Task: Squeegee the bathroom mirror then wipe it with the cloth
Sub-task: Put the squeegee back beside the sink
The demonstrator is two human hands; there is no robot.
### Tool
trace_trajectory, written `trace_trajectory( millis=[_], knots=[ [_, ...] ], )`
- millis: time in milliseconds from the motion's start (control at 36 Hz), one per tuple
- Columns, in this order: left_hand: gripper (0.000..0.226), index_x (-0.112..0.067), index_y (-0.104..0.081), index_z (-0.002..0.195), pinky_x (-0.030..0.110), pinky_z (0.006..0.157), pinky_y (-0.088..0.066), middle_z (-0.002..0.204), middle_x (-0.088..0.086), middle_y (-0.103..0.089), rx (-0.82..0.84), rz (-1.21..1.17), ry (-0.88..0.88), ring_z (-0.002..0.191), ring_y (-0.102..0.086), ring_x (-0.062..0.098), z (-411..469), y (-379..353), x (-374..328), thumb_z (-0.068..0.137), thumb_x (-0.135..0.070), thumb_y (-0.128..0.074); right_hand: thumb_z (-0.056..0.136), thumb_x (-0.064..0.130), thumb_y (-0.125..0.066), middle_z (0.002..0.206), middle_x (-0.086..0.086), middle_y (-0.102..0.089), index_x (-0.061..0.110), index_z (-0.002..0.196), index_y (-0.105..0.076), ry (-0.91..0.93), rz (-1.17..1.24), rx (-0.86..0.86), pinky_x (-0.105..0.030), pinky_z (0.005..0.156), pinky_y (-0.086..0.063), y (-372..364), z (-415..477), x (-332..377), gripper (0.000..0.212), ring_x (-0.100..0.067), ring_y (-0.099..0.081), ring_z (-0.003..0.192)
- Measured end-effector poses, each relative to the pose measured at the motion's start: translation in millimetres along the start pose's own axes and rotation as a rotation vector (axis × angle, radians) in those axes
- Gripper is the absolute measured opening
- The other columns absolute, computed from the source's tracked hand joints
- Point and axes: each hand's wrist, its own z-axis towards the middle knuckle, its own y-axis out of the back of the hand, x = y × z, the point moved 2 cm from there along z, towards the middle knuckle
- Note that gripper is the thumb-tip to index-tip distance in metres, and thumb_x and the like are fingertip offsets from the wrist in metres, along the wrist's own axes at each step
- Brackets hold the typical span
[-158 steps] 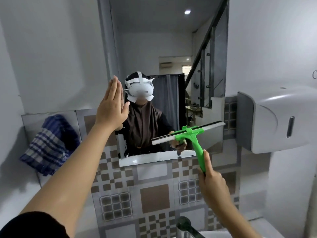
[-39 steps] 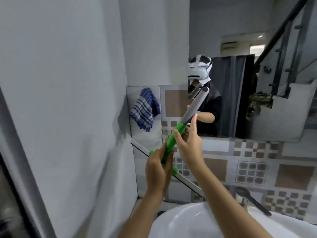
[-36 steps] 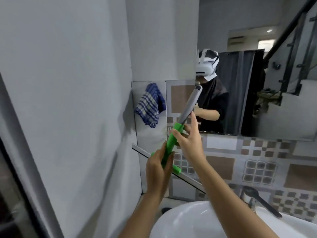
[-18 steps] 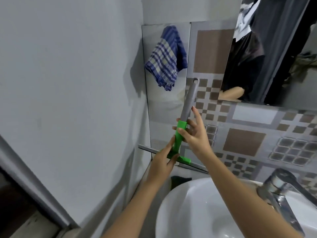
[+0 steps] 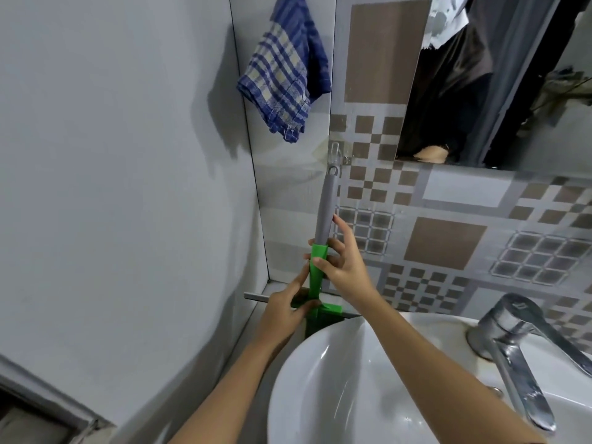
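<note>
The squeegee (image 5: 322,238) stands upright against the tiled wall, blade down behind the sink (image 5: 320,363), its grey handle tip just under a small hook (image 5: 334,150). The right hand (image 5: 344,267) has its fingers curled around the green neck; the left hand (image 5: 285,310) pinches the head. Light and rigid, it seems best held mid-handle. The checked cloth (image 5: 285,72) hangs at eleven o'clock, soft and easily bunched.

— How are the two arms placed?
— Both are bare and reach forward, the left hand (image 5: 285,310) lower, the right hand (image 5: 342,264) higher.
— And the fingers?
— The right ones are loosely curled, index stretched upward. The left ones seem pinched together, but the grip is partly hidden
</note>
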Motion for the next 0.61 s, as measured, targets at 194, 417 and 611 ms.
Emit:
trace_trajectory(
  millis=[194, 417, 611],
  knots=[
    [0.072, -0.046, -0.020, 0.134, 0.002, 0.081, -0.043, 0.093, -0.009, -0.063, 0.020, 0.008, 0.012, 0.085, -0.058, -0.010, 9, -5, 7, 0.086, -0.016, -0.063, 0.086, -0.008, -0.054, 0.119, -0.003, -0.058, 0.034, 0.142, -0.017, -0.042, -0.039, 0.014, -0.043, 0.091, -0.052, 6, 10, -5, 0.079, -0.021, -0.065, 0.102],
    [0.068, -0.041, -0.015, 0.136, -0.005, 0.077, -0.037, 0.108, 0.000, -0.065, 0.001, 0.010, 0.030, 0.086, -0.054, -0.004, 15, -11, 8, 0.090, -0.017, -0.058, 0.086, -0.009, -0.052, 0.123, -0.004, -0.056, 0.036, 0.142, -0.015, -0.069, -0.038, 0.011, -0.040, 0.095, -0.050, 7, 16, -12, 0.081, -0.021, -0.061, 0.110],
    [0.065, -0.049, -0.014, 0.134, 0.022, 0.092, -0.045, 0.113, 0.001, -0.065, -0.002, 0.039, 0.053, 0.096, -0.058, 0.001, 26, -17, 16, 0.092, -0.021, -0.055, 0.085, -0.004, -0.057, 0.127, -0.007, -0.050, 0.043, 0.140, -0.015, -0.042, -0.121, -0.013, -0.034, 0.095, -0.048, 7, 23, -16, 0.083, -0.016, -0.057, 0.112]
  ],
)
